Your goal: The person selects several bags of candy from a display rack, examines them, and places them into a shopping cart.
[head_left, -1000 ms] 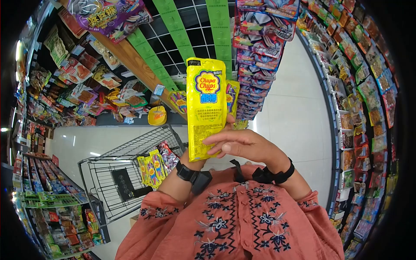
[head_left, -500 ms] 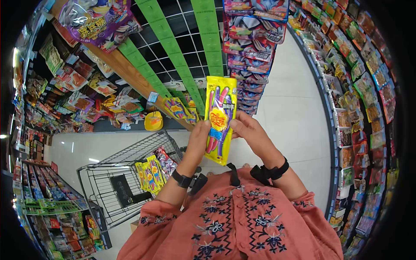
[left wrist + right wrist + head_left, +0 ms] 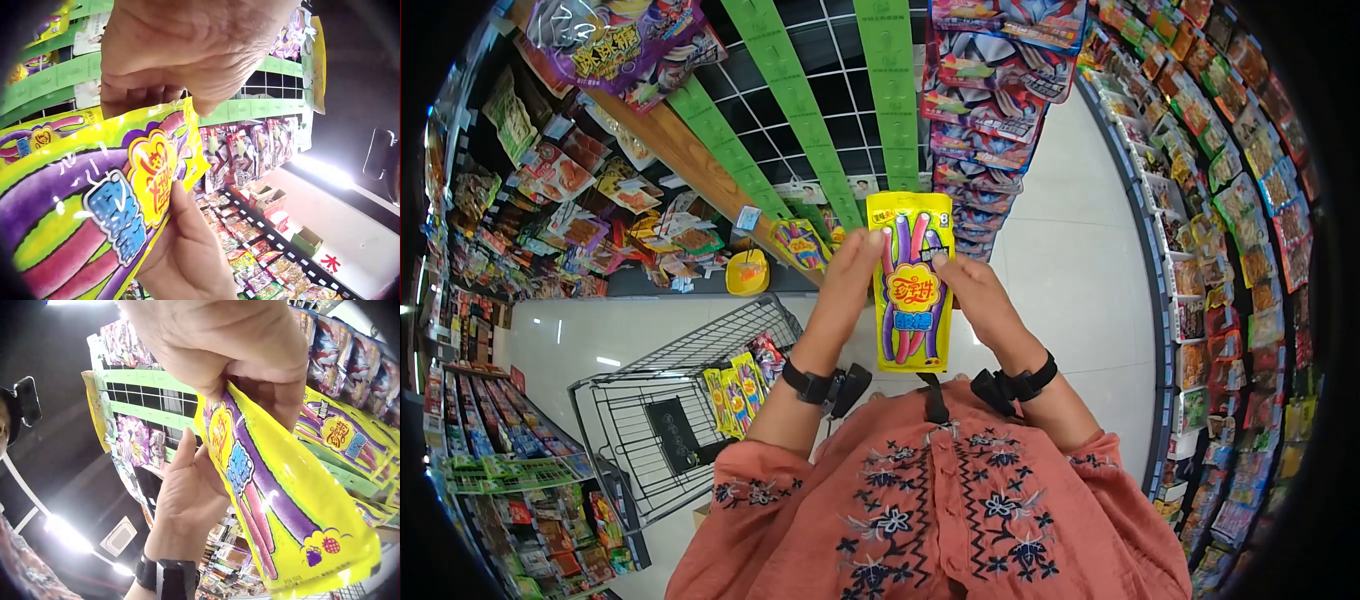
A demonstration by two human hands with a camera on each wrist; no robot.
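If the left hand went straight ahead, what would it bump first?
Past the yellow candy packet it holds, the left hand would probably meet a green display strip first, though depth is hard to judge.

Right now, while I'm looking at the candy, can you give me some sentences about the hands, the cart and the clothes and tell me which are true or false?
1. The left hand and the right hand both hold the yellow candy packet. True.
2. The shopping cart is empty. False: yellow packets are in it.
3. Green strips run across a black panel with a pale grid. True.
4. The shirt is plain blue. False: it is coral-coloured with dark embroidery.
5. There is a black band on each wrist. True.
6. The held packet's front shows only green sticks. False: they are purple and pink.
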